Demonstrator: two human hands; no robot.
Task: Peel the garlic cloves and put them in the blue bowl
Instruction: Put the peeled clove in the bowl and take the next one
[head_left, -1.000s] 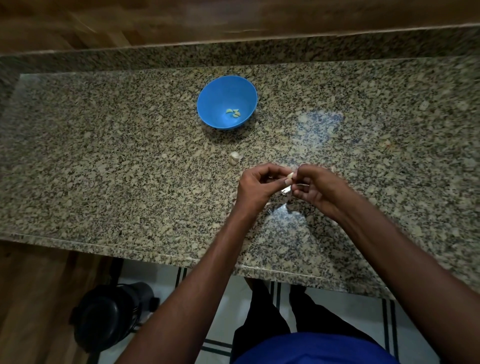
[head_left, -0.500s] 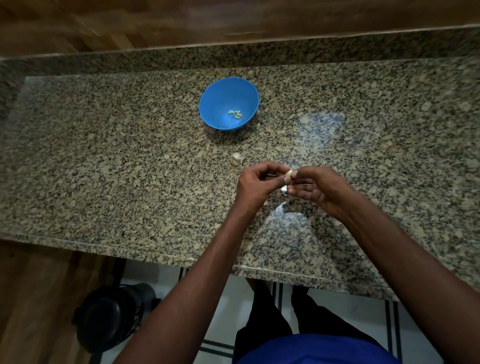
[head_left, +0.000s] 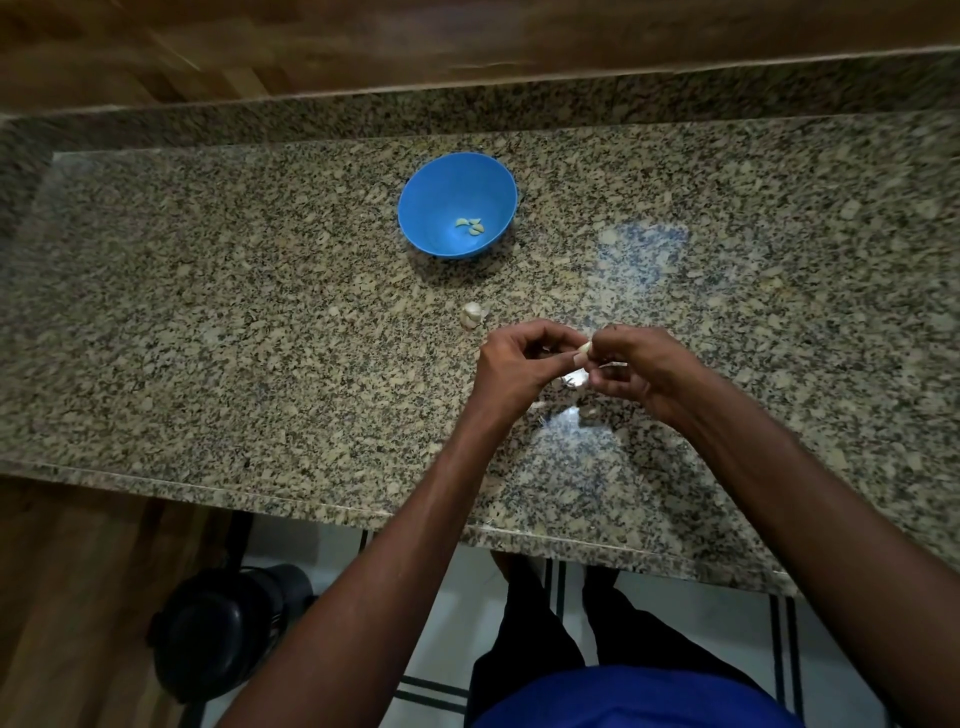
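Note:
A blue bowl (head_left: 457, 176) stands on the granite counter (head_left: 208, 338) and holds a few peeled garlic cloves (head_left: 470, 226). In front of it lies a piece of unpeeled garlic (head_left: 472, 314). Closer to me, my left hand (head_left: 519, 369) and my right hand (head_left: 636, 366) meet above the counter. Both pinch one small pale garlic clove (head_left: 585, 348) between their fingertips. White bits of garlic skin (head_left: 574, 380) lie on the counter under the hands, partly hidden by them.
The counter's front edge (head_left: 311, 506) runs just below my forearms. A raised granite ledge (head_left: 467, 109) and a wooden surface lie behind the bowl. A black round object (head_left: 218, 629) sits on the floor at lower left.
Both hands have stayed together on the clove, with only small finger movement. The bowl and the loose garlic have not moved on the counter.

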